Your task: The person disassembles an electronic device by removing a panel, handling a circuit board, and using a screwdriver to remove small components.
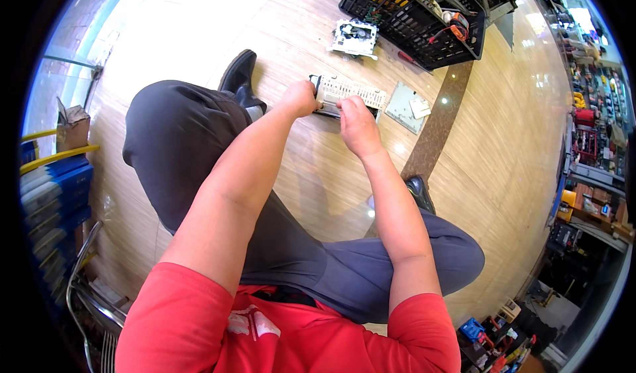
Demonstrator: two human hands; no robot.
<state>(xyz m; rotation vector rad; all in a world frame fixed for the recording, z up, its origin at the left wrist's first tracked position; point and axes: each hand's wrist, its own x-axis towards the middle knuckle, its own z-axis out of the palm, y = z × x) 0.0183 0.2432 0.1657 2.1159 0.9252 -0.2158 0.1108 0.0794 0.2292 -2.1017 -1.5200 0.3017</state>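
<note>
A rectangular metal-cased device (pixel 361 93) with rows of slots in its pale upper face lies on the floor between my feet. My left hand (pixel 301 99) is closed around its left end, thumb on the near side. At the near edge of the device, the fingers of my right hand (pixel 360 128) are pinched together. Whatever they hold, if anything, is too small to make out. Just right of the device rests a flat grey metal plate (pixel 401 111) with a small white piece (pixel 419 107) on it.
Beyond the device sits a white-framed mechanism (pixel 356 38). A black plastic crate (pixel 424 45) full of tools stands behind it, with a red-handled tool (pixel 405 57) on the floor alongside. Blue boxes (pixel 63 187) line the left, and crowded shelves (pixel 593 114) the right.
</note>
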